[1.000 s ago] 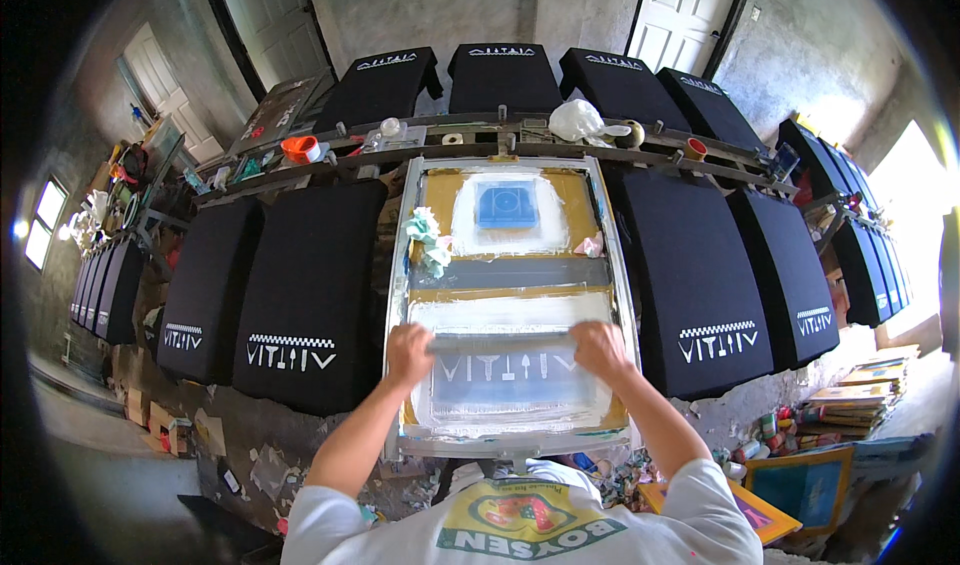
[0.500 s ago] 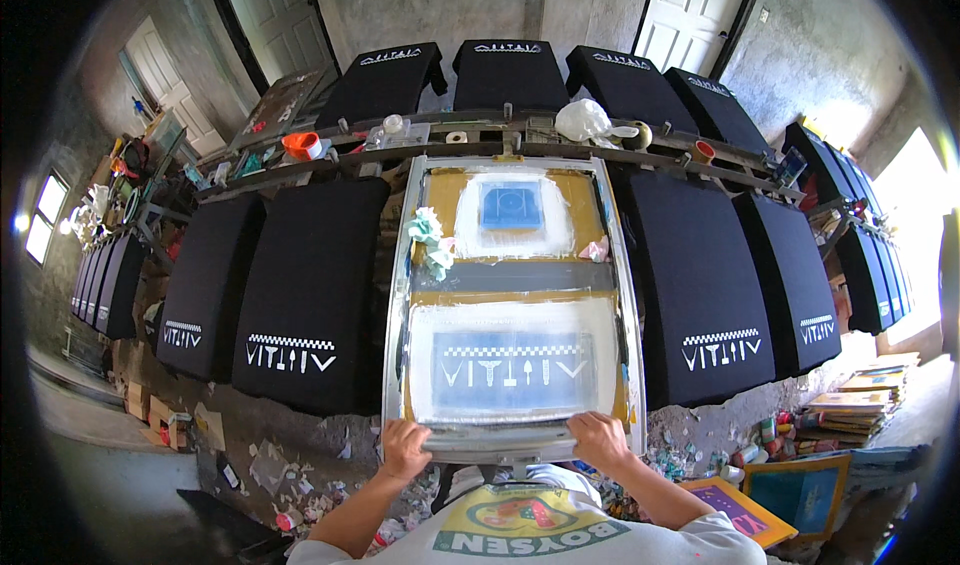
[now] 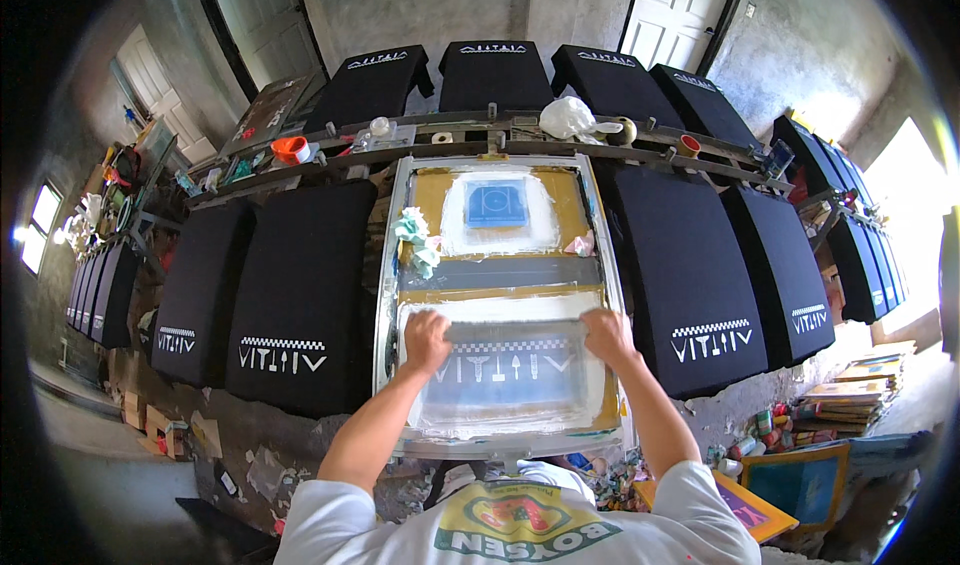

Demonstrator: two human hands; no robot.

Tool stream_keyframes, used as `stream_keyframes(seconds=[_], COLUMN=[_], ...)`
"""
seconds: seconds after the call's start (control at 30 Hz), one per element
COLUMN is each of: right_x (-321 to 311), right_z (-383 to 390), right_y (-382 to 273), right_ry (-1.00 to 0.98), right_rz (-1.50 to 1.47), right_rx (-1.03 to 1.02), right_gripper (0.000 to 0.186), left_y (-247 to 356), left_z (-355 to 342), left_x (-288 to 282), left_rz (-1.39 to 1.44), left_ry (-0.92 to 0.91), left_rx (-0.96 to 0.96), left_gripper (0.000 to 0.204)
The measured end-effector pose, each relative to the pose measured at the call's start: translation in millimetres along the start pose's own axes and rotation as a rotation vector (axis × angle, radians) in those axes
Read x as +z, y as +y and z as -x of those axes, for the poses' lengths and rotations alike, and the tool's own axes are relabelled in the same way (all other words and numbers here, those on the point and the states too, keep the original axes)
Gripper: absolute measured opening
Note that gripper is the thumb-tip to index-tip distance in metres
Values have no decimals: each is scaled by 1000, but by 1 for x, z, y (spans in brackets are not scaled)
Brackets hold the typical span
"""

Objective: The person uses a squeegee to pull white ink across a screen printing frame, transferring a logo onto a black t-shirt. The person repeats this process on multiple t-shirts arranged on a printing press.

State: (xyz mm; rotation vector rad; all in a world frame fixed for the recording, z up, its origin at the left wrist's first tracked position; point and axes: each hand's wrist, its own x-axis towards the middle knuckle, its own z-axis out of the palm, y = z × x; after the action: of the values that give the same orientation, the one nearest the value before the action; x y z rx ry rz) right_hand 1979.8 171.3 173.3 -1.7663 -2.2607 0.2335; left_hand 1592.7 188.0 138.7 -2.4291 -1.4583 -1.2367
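My left hand and my right hand are closed round the two ends of a wide squeegee, blurred by motion. It lies crosswise on a screen-printing frame, just above the checkered strip of the tool-shaped stencil. White ink rings the blue stencil area. Farther up the screen is a second, smaller blue stencil with white around it. Crumpled pale green tissue rests by the left rim, and a pink wad by the right rim.
Black shirts on boards flank the frame, at left and right, bearing white prints. More shirts stand behind a rail holding an orange container, a white plastic bag and a tape roll. Litter covers the floor.
Both hands have moved away from me with the squeegee, from the frame's near end to the upper part of the tool stencil. The whole view has shifted slightly.
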Motion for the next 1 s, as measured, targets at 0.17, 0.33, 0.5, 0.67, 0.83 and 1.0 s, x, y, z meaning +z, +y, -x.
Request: stream_keyframes(seconds=[0.17,0.33,0.5,0.67,0.83,1.0], right_x=[-1,-25,-20,5,27,15], right_z=[116,160,71,-37,5,116], right_y=[-39,-72,-57,-46,-54,-78], right_ry=[-107,-33,-128,-13,63,44], right_rz=[51,-89,27,20,-12,-89], right_rx=[11,-117,-54,-48,-111,-173], right_gripper=[28,16,17,14,11,12], left_y=[51,67,21,-39,-33,37], left_z=[82,126,73,5,45,124], left_x=[-58,-100,-66,-28,-40,-94], left_rz=[55,165,65,-8,-23,43], left_ry=[-71,-203,-106,-12,-36,-19], left_rx=[57,-32,-49,-59,-68,-6], left_gripper=[18,26,28,26,24,23])
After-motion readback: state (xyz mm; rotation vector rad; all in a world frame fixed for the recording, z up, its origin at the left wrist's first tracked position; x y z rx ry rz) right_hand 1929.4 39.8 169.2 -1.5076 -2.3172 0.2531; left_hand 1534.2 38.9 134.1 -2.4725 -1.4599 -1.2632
